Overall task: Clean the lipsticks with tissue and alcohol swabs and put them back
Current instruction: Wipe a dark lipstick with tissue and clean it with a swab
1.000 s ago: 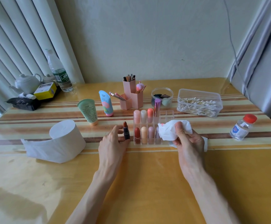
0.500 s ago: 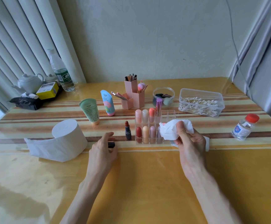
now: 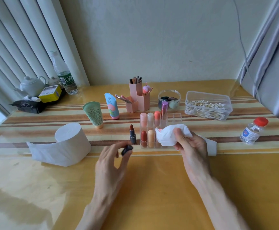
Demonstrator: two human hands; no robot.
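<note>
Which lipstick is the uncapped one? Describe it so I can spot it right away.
Find the clear organizer at the table's middle, filled with capped lipsticks. Just outside its left wall, on the bare table, one lipstick stands upright alone. It is the only one uncapped: brownish-red tip exposed, dark grey barrel, unlike the rounded pastel caps beside it.

One head-worn wide-angle view looks forward and down, close over the table [image 3: 152, 188], facing the wall.

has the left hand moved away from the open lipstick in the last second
Yes. The left hand has drawn back toward the person from the open lipstick, which stands beside the organizer, and now holds a dark cap.
</note>
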